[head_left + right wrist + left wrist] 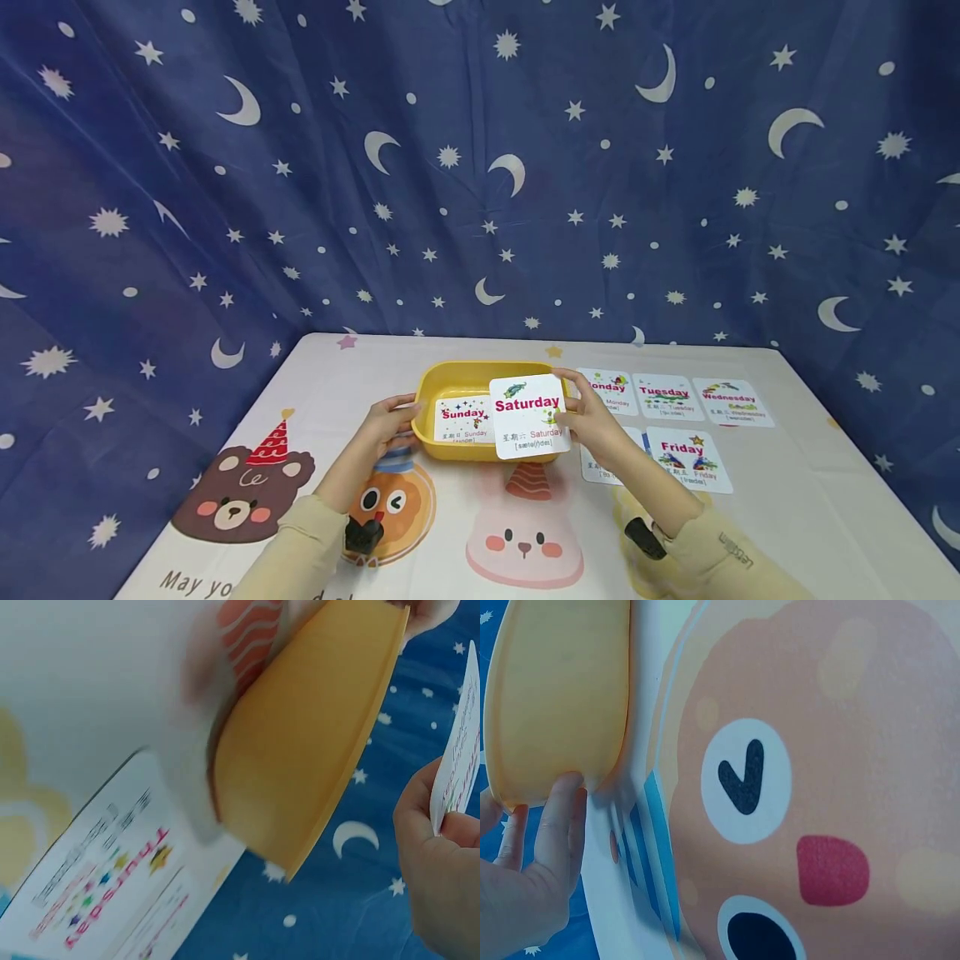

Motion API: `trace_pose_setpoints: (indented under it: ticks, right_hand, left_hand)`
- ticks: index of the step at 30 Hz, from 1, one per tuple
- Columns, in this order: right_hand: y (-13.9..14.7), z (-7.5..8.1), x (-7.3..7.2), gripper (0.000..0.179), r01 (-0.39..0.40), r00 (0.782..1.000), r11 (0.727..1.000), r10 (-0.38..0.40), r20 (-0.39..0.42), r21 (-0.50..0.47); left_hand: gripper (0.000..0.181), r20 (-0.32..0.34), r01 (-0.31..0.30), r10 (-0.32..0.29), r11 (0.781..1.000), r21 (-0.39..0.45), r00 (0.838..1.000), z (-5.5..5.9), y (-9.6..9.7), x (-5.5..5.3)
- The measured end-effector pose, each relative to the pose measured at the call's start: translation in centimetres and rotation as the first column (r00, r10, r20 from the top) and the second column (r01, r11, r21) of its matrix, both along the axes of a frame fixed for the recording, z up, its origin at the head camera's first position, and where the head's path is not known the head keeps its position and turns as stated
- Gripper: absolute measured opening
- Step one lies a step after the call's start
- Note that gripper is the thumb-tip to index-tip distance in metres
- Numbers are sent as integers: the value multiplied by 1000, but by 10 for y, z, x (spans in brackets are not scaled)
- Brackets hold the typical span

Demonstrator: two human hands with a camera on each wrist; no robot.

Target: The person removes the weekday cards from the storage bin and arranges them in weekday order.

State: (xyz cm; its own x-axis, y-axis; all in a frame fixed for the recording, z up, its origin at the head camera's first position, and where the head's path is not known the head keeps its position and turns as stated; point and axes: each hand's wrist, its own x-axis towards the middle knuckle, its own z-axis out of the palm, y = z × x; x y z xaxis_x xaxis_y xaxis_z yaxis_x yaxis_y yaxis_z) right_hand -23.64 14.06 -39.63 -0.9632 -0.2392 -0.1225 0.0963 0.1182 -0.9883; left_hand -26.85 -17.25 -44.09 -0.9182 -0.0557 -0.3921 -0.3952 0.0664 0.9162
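Observation:
A yellow plastic basin [453,452] stands on the table, with a white Sunday card [459,427] inside it. My left hand [390,421] grips the basin's left end; in the left wrist view its fingers [555,832] lie against the outer wall. Over the basin's right half, my right hand [588,417] holds up a Saturday card [525,427] by its right edge. The right wrist view shows this card [459,742] nearly edge-on, pinched between thumb and fingers. Whether other cards lie beneath the Sunday card is hidden.
Right of the basin lie Monday [611,400], Tuesday [667,397] and Wednesday [732,404] cards in a row. Below them are a Friday card [690,467] and a Thursday card [105,870], partly covered by my right arm in the head view. A starry blue curtain [480,183] hangs behind.

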Motion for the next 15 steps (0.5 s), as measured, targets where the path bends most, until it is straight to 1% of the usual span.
trace_pose_setpoints:
  ticks: [3, 7, 10, 15]
  right_hand:
    - [11, 0, 1, 66, 0, 1000, 1000, 0, -14, 0]
    - [25, -1, 4, 65, -5, 1000, 1000, 5, -28, 4]
    - [34, -3, 8, 66, 3, 1000, 1000, -3, -25, 17]
    - [46, -6, 15, 67, 36, 999, 998, -36, 0, 41]
  left_hand:
    - [44, -1, -7, 7, 1000, 5, 1000, -1, -1, 0]
    - [44, -4, 0, 0, 1000, 4, 1000, -1, -2, 0]
    - [44, -1, 3, -3, 1000, 6, 1000, -2, -2, -1]
    - [44, -1, 6, -6, 1000, 12, 1000, -1, -2, -1]
